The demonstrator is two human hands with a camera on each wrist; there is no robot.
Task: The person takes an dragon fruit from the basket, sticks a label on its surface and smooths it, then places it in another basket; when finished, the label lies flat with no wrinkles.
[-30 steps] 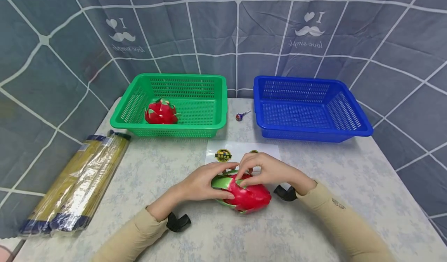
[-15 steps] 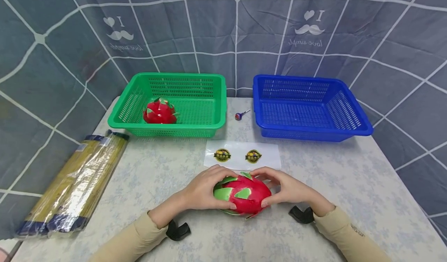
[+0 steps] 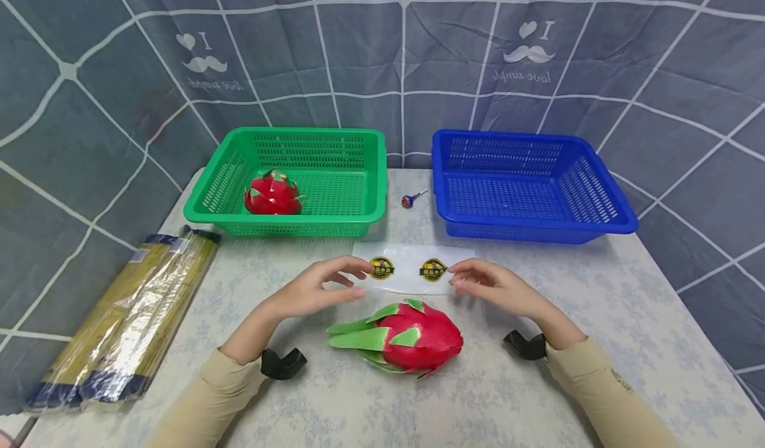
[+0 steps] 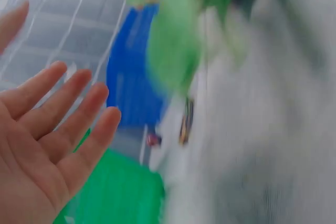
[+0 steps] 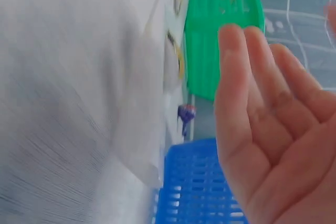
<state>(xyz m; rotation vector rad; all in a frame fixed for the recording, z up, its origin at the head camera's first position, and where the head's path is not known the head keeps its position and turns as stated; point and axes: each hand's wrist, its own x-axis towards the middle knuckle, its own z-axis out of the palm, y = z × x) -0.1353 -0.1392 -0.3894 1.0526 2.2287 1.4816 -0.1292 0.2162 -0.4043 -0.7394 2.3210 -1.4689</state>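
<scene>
A red dragon fruit (image 3: 421, 338) with green leaf tips lies on its side on the table, its long green leaves pointing left. Neither hand touches it. My left hand (image 3: 319, 287), fingers relaxed, hovers at the left end of a white strip (image 3: 409, 282) bearing two round black and yellow stickers (image 3: 433, 269). On the strip's other end, the fingers of my right hand (image 3: 499, 287) hang loosely bent beside the right sticker, holding nothing. In the left wrist view the palm of the left hand (image 4: 47, 145) shows bare, with blurred green leaves (image 4: 176, 40) above it.
Behind the strip stand a green basket (image 3: 287, 225) with another dragon fruit (image 3: 273, 194) inside and a blue basket (image 3: 514, 229). Between them lies a lollipop (image 3: 409, 200). Long clear packs of yellowish sticks (image 3: 128, 315) lie along the left edge. A grey curtain (image 3: 358, 50) encloses the table.
Both hands have let go of the dragon fruit and moved apart, up toward the sticker strip. The fruit now lies alone, its long leaves uncovered. Earlier, the right fingers were at one of its leaves.
</scene>
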